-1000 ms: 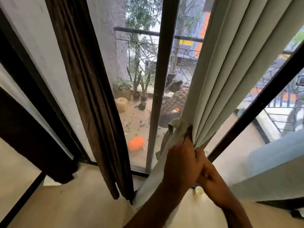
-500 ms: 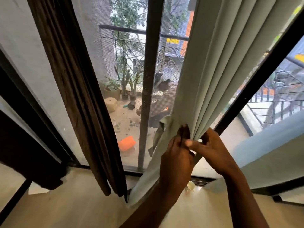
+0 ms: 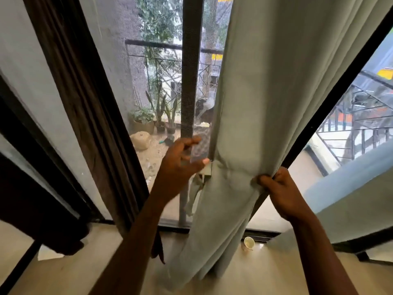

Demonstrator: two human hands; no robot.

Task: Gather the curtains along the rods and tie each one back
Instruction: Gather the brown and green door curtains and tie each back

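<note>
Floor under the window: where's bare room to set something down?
Bare floor below the brown curtain, left of the green curtain; smaller patch right of the paper cup. Crowded where the green curtain's hem pools.

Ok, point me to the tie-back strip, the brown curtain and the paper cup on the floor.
tie-back strip [image 3: 205,170], head view, its upper end.
brown curtain [image 3: 89,116], head view, folds at mid-length.
paper cup [image 3: 249,243], head view, its open mouth.
</note>
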